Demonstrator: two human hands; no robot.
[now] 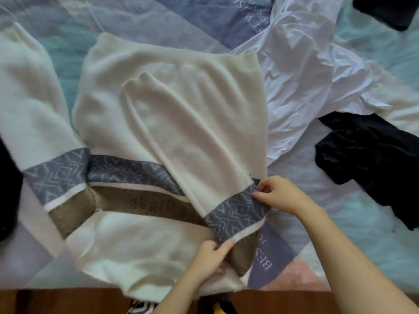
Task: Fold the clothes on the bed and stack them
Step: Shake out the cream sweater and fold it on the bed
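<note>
A cream sweater [172, 91] with a grey patterned band and a tan stripe lies flat on the bed. Its right sleeve [192, 137] is folded diagonally across the body. Its left sleeve [34, 105] stretches out to the left. My left hand [210, 257] pinches the sleeve's lower edge near the white stripe. My right hand [283, 196] grips the grey band at the sweater's right side. A crumpled white shirt [313, 75] lies to the right, and a black garment [371, 159] beyond it.
The bed cover [353, 227] has pale blue, grey and pink panels with lettering. Another black item [390, 10] sits at the top right and a dark cloth [6, 189] at the left edge. The wooden bed edge [56, 302] runs along the bottom.
</note>
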